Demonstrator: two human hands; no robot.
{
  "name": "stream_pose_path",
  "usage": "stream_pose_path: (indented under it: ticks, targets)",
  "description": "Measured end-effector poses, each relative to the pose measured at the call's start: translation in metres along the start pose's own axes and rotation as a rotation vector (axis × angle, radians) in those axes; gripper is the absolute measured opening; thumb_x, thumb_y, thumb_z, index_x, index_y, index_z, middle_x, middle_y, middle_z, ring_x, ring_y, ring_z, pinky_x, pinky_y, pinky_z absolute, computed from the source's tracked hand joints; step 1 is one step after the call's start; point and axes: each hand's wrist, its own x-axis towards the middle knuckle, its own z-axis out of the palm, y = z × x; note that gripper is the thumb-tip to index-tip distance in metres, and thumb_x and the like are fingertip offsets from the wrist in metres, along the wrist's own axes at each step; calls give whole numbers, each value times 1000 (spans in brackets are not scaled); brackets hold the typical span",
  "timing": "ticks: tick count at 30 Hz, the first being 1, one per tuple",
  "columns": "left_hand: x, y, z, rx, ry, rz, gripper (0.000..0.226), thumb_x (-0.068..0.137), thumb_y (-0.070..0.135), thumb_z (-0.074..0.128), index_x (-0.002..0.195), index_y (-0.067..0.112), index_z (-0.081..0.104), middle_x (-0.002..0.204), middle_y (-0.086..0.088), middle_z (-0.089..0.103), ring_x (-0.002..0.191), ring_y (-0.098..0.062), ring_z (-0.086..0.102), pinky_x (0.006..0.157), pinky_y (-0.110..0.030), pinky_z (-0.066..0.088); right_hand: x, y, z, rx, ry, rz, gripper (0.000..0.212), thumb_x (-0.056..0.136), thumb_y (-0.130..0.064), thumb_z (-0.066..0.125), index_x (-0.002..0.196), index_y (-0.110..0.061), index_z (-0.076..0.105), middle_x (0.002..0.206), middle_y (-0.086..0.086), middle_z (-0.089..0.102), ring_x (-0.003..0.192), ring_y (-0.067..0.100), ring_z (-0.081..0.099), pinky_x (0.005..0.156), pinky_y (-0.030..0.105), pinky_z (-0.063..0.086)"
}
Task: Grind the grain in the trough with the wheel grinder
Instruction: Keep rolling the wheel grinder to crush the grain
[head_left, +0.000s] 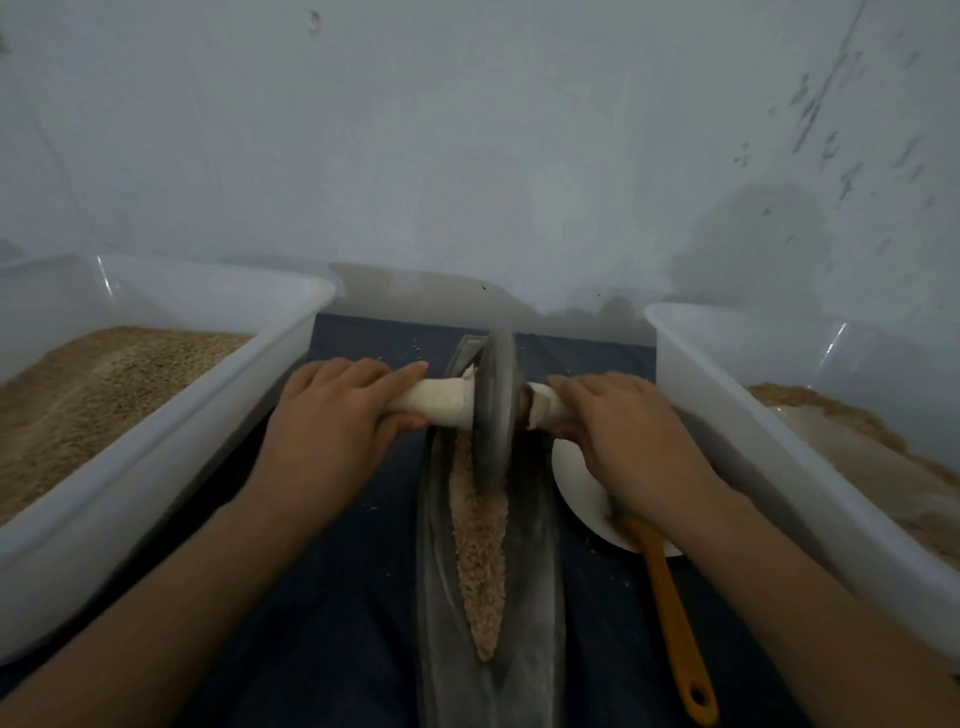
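Observation:
A dark metal wheel grinder (497, 410) stands on edge in the far half of a long, narrow grey trough (540, 561). Pale brown grain (480, 551) fills the trough's groove from the wheel toward me. A white cloth-wrapped axle (441, 402) runs through the wheel. My left hand (337, 415) grips the axle's left end, with the fingers laid over its top. On the other side, my right hand (623, 426) grips the right end of the axle. Both hands sit close against the wheel.
A large white tub (156, 447) of brown grain stands at the left. Another white tub (810, 457) with paler ground meal stands at the right. A white plate (587, 499) and an orange-handled tool (675, 623) lie right of the trough. A dark blue cloth (332, 649) covers the floor, and a pale wall rises behind.

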Motion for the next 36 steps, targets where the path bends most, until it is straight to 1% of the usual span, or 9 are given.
stream_pose_path:
  ticks: [3,8,13,17,20,25,28,32,36]
  targets:
    - [3,-5,-2,-38,-41,32,49,78,29,71,125,21,60,105,-4,66,96,-28,60,84,-39,41,1,1,-4,-4,-40,-30,39,93,-37,49,131,-28,45,122,-6,57,111,15,48,90,25,24]
    - [3,-16,-36,-429,-425,-17,35,71,57,59,105,62,53,92,26,64,89,8,57,73,-7,40,-6,-7,-47,12,-300,-150,19,90,-39,54,106,-28,56,102,-6,60,95,13,55,75,25,34]
    - [2,-17,-61,-613,-623,77,43,63,75,55,105,65,53,100,38,62,93,14,59,81,-5,42,-26,-11,-91,170,-572,-208,24,83,-52,59,73,-39,41,68,-12,48,64,1,47,54,18,31]
    - [3,-14,-54,-544,-577,27,36,67,78,50,100,64,58,97,38,63,92,16,57,79,-3,41,-19,-8,-74,169,-503,-150,19,86,-47,57,98,-33,58,82,-10,57,78,7,56,67,23,42]
    - [6,-12,-35,-393,-439,-86,29,76,59,54,105,60,54,95,29,60,81,14,52,71,-4,37,-6,-5,-42,101,-304,-80,25,91,-38,54,115,-31,55,104,-5,62,97,14,57,83,28,42]
    - [1,-6,0,-18,-85,-56,48,87,41,56,133,27,51,117,-1,63,102,-22,57,87,-36,41,-1,-4,-2,31,37,14,41,95,-31,48,136,-28,42,129,-7,54,118,13,45,98,22,17]
    - [3,-9,-5,-80,-88,2,48,82,39,63,128,28,55,110,-1,65,98,-21,57,83,-34,41,-1,-2,-9,6,-46,-21,36,93,-36,51,128,-28,48,121,-6,57,111,14,48,94,24,23]
    - [4,-12,-35,-377,-371,-4,42,68,63,52,109,61,48,94,25,62,90,7,55,73,-8,39,-6,-5,-44,36,-308,-121,24,88,-41,57,108,-29,57,99,-5,60,93,13,56,74,25,37]
    - [2,-14,-59,-601,-570,39,40,62,64,58,101,57,63,98,35,63,92,13,59,80,-7,43,-23,-5,-80,157,-548,-171,35,81,-54,59,110,-34,58,82,-12,57,74,2,51,62,17,38]
